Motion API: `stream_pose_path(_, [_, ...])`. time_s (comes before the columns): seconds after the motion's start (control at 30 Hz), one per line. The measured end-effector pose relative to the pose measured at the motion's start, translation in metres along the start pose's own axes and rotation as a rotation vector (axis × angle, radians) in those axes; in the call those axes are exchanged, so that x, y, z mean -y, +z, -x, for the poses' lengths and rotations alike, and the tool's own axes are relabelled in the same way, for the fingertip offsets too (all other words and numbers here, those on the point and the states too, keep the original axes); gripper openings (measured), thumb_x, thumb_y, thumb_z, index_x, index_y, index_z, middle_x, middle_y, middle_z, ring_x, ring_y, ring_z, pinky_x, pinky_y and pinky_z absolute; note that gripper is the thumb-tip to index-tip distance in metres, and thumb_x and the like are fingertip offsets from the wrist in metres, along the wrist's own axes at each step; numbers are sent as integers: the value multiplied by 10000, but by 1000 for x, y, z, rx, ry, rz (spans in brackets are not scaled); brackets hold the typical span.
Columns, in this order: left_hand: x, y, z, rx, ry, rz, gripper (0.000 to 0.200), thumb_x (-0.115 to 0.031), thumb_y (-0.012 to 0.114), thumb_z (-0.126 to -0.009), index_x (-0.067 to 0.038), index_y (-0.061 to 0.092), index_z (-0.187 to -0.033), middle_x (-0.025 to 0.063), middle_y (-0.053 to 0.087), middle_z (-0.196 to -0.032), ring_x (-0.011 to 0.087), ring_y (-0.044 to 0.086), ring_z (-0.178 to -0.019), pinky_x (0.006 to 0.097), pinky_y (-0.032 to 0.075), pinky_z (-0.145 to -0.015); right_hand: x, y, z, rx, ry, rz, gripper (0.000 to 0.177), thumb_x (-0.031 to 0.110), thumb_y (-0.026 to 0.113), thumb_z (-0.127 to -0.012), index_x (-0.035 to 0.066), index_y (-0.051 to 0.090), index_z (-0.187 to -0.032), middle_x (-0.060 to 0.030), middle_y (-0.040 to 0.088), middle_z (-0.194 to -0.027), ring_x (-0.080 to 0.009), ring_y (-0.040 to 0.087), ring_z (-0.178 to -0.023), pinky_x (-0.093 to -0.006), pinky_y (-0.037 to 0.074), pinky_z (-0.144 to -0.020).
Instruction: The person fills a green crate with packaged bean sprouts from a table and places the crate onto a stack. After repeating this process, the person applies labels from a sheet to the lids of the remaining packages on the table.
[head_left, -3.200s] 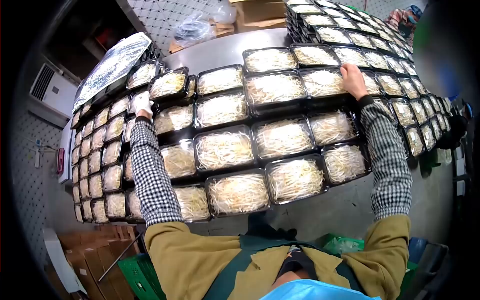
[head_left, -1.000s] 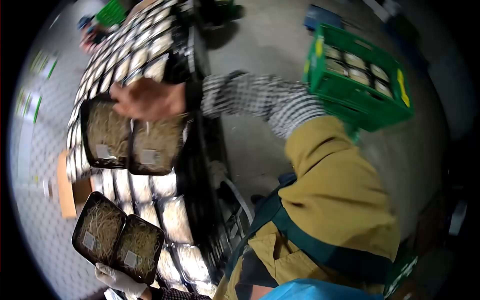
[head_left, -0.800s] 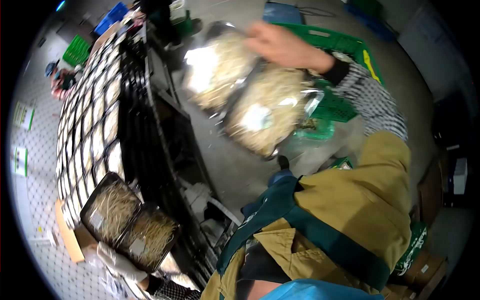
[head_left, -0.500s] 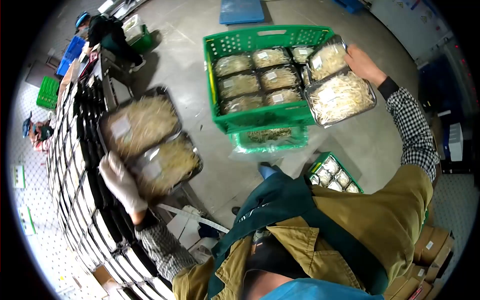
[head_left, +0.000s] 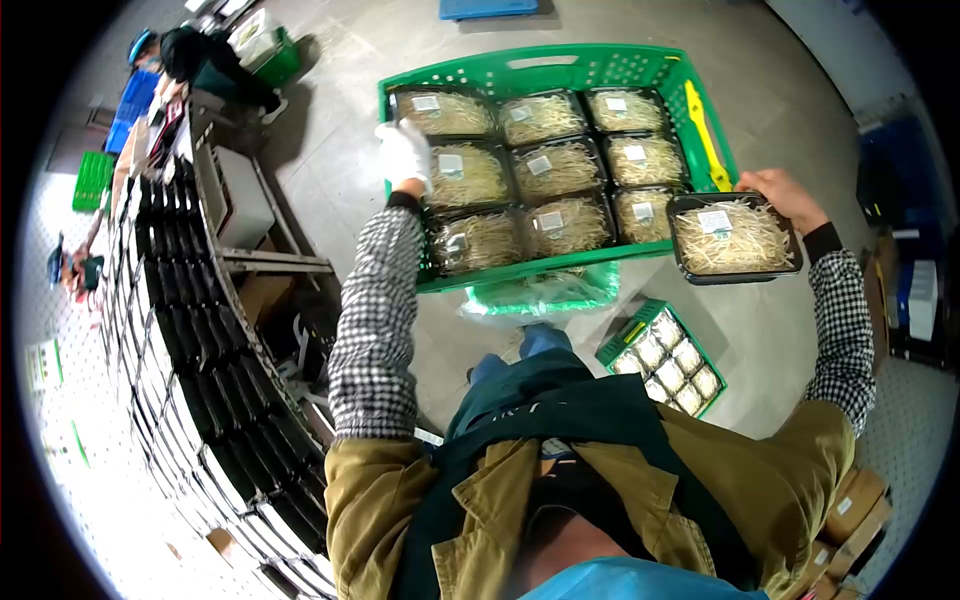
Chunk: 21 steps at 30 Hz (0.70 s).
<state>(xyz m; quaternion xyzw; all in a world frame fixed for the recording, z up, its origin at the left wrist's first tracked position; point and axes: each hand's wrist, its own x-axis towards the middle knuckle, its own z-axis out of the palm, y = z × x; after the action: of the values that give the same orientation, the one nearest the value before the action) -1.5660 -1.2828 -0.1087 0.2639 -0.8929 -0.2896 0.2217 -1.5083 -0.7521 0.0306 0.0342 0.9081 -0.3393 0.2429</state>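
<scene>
Now right hand (head_left: 787, 195) grip closed on black, white-labelled sprout tray (head_left: 733, 240); left hand (head_left: 404, 155) grip unclear.

Tiny and hidden bits
The label (head_left: 714, 221) on the right hand (head_left: 790, 196)'s tray (head_left: 738, 245) is too tiny to read. The left hand (head_left: 405, 155) covers one corner of a packed tray (head_left: 470, 178) in the crate (head_left: 530, 63).

Left grip (head_left: 405, 155) and right grip (head_left: 788, 197) outstretched
</scene>
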Motion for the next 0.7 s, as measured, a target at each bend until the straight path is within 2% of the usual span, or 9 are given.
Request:
stream_pose_path(0.1, [-12,-7,-4,105,-11,-134,339,-350,471,-879,-22,506,-953,251,622,-876,392,612,-820,461,480,-735,39,53,-46,198,59,-317,347,328,554,-894,-3,656,-901,-26,635,-855,-93,555,-775,-245,433,-731])
stream_pose_path(0.23, [-1,-53,-8,43,355,-315,243,-240,470,-874,-61,540,-1022,173,588,-924,347,604,-815,401,501,-722,72,175,-131,267,-269,-179,424,404,541,-890,-2,659,-918,-27,640,-868,-104,534,-801,-271,417,-766])
stream_pose_path(0.27, [4,-78,2,-7,485,-302,251,-203,486,-867,-45,538,-1055,173,592,-925,328,601,-818,392,499,-724,94,204,-144,330,20,-46,443,411,537,-890,-14,643,-952,-49,640,-901,-127,534,-823,-288,414,-778])
stream_pose_path(0.37, [33,-159,54,-81,538,-148,242,-140,545,-831,-52,561,-1056,163,598,-942,316,591,-834,378,496,-712,108,311,-169,68,-397,-320,397,384,485,-918,19,609,-1016,-86,620,-898,-155,539,-864,-303,411,-763])
stream_pose_path(0.4, [52,-181,74,-23,534,-116,250,-132,556,-827,-68,564,-1068,154,600,-948,318,591,-835,373,496,-711,106,335,-191,-5,-580,114,357,357,473,-925,33,599,-1004,-92,619,-918,-165,546,-893,-314,415,-768])
stream_pose_path(0.47, [95,-245,127,65,449,-96,268,-127,574,-827,-96,570,-1092,134,604,-967,314,595,-838,361,498,-716,100,356,-249,-103,-888,641,307,305,457,-933,36,583,-1011,-110,616,-956,-185,557,-924,-325,425,-783])
stream_pose_path(0.63, [203,-381,269,-154,-69,29,260,-171,584,-853,-75,582,-1095,91,616,-1040,235,612,-902,324,494,-780,110,285,-350,-146,-1161,436,282,176,439,-938,-17,554,-1108,-163,608,-1047,-231,575,-934,-330,454,-835])
stream_pose_path(0.67, [229,-428,305,-265,-55,-64,248,-172,580,-858,-56,582,-1077,87,613,-1078,230,605,-942,319,486,-813,170,275,-280,-290,-1122,259,329,231,433,-950,-21,554,-1122,-189,598,-1064,-242,575,-943,-346,448,-853])
stream_pose_path(0.7, [252,-458,347,-344,-239,-45,268,-181,571,-865,-54,565,-1101,85,609,-1033,206,596,-897,305,487,-787,197,276,-308,-203,-792,197,366,256,426,-959,-15,518,-1186,-176,570,-1144,-247,558,-998,-352,434,-879])
